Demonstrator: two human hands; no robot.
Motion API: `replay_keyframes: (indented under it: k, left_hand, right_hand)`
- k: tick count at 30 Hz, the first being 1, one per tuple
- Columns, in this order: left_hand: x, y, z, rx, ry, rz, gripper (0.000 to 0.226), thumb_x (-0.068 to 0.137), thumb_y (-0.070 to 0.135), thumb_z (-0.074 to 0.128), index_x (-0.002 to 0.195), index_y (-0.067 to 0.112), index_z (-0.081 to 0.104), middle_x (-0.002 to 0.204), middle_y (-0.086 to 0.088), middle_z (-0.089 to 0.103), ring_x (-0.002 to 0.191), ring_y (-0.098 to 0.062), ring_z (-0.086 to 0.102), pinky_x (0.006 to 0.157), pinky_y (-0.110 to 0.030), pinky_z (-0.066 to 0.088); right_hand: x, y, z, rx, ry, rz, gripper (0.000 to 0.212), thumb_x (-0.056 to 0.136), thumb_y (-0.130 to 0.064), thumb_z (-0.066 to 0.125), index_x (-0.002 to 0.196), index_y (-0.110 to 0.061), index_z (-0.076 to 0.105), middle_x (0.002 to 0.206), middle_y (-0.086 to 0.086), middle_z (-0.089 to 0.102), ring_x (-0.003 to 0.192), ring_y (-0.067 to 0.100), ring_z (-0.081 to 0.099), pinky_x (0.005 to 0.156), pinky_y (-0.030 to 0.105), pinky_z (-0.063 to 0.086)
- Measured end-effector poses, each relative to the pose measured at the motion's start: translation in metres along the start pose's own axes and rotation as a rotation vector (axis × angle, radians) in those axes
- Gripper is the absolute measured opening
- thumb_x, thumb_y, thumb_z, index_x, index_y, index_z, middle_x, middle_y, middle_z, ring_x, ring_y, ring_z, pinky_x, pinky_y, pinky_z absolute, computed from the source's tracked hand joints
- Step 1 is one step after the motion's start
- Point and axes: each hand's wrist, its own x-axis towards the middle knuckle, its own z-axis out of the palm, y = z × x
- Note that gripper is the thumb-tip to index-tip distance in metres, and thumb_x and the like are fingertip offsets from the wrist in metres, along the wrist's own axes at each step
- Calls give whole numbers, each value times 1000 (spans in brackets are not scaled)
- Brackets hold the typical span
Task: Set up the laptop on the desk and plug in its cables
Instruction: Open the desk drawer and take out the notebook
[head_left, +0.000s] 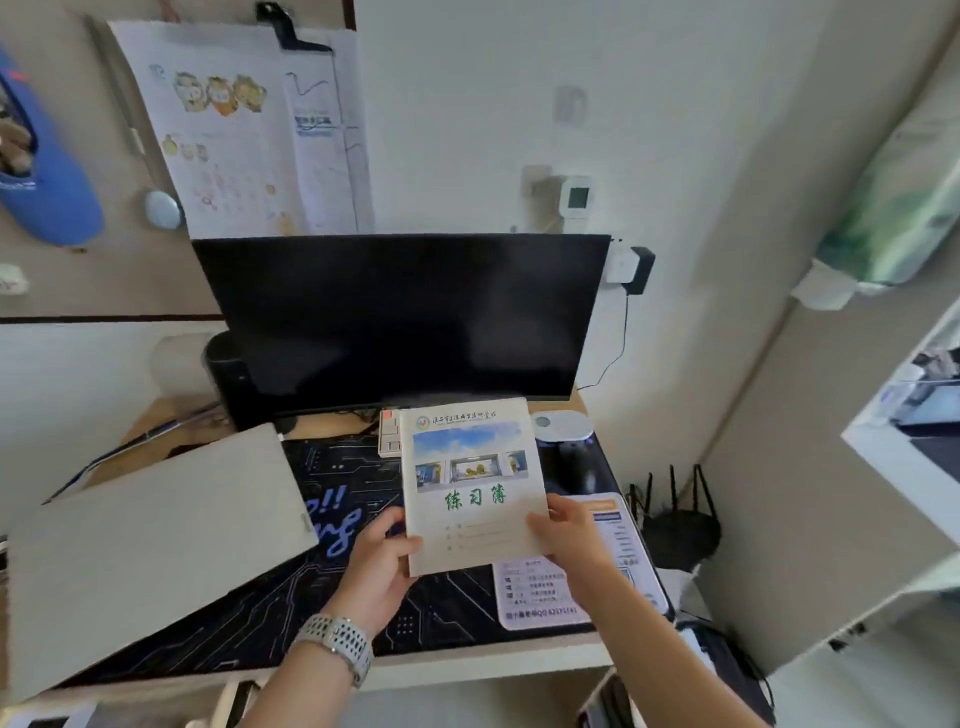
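Observation:
A closed silver laptop (150, 545) lies slanted on the left of the desk, partly over the black circuit-print desk mat (322, 597). Both hands hold an exercise book (472, 483) with green characters above the mat's right half. My left hand (382, 558), with a watch on the wrist, grips the book's lower left edge, thumb on the cover. My right hand (569, 538) grips its lower right edge. A black cable (618, 343) hangs from a wall adapter (631, 270) down behind the desk.
A wide dark monitor (400, 317) stands at the back. A black speaker (234, 379) is left of it, a white round device (563, 426) and a printed sheet (576, 566) at the right. A router with antennas (675, 525) sits beyond the desk's right edge.

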Motion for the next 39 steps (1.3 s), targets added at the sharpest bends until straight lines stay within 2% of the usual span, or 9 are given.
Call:
replay_keyframes:
  k: [6,8,12,16,22,26,29,35,39]
  left_hand:
    - [44,-51,71,123,36,-78,24,93,-8,45,107,-1,63,102,-23,72,95,-35,68,65,-37,52]
    - [52,-64,81,179,65,-97,21,95,-4,45,103,-3,65,98,-22,72,91,-35,69,71,-44,56]
    - [63,-86,90,357,115,-105,21,94,-3,47,90,-4,68,95,-18,74,92,-33,71,83,-50,58]
    - [70,-103,92,631,188,-89,20,92,1,55,79,5,70,88,-10,74,84,-25,71,74,-36,61]
    - [87,-121,84,942,221,-88,15,89,5,58,85,-6,67,84,-14,71,68,-21,64,66,-29,56]
    - [98,-130,81,1085,198,-110,16,90,10,59,76,2,62,89,-9,69,83,-22,67,77,-37,59]
    - [102,-134,81,1170,181,-133,22,91,11,55,69,11,53,88,-7,66,83,-22,65,74,-35,58]
    - [106,-140,73,1359,162,-166,31,90,10,45,61,19,38,73,0,54,66,-19,54,47,-22,34]
    - [108,-139,71,1388,186,-155,30,92,11,46,63,20,40,72,2,54,62,-15,53,49,-21,36]
  right_hand:
    - [31,21,-80,-41,44,71,25,93,-2,49,99,-20,64,96,3,69,95,24,65,86,39,56]
    - [38,29,-95,-53,42,87,24,93,-2,49,104,-19,62,95,1,68,92,21,64,80,34,56]
    - [49,47,-109,-95,35,139,24,94,-4,52,112,-18,60,104,4,67,101,25,64,89,39,56]
    - [58,65,-114,-151,23,192,20,95,-5,51,107,-20,59,102,2,66,102,25,63,91,40,55]
    - [75,92,-112,-210,-12,256,23,94,-4,52,112,-13,64,96,-2,65,99,25,62,93,41,54]
    - [85,103,-112,-293,-29,277,27,93,-6,52,117,-12,64,104,2,66,103,26,61,94,41,53]
    - [92,110,-111,-370,-38,277,28,92,-7,53,117,-9,65,107,5,65,106,27,60,96,41,52]
    - [99,117,-98,-580,-77,241,27,92,-9,53,117,-7,65,99,4,61,91,21,56,64,20,43]
    - [103,121,-94,-635,-80,272,27,91,-14,55,115,-8,64,108,9,66,100,26,59,85,33,50]
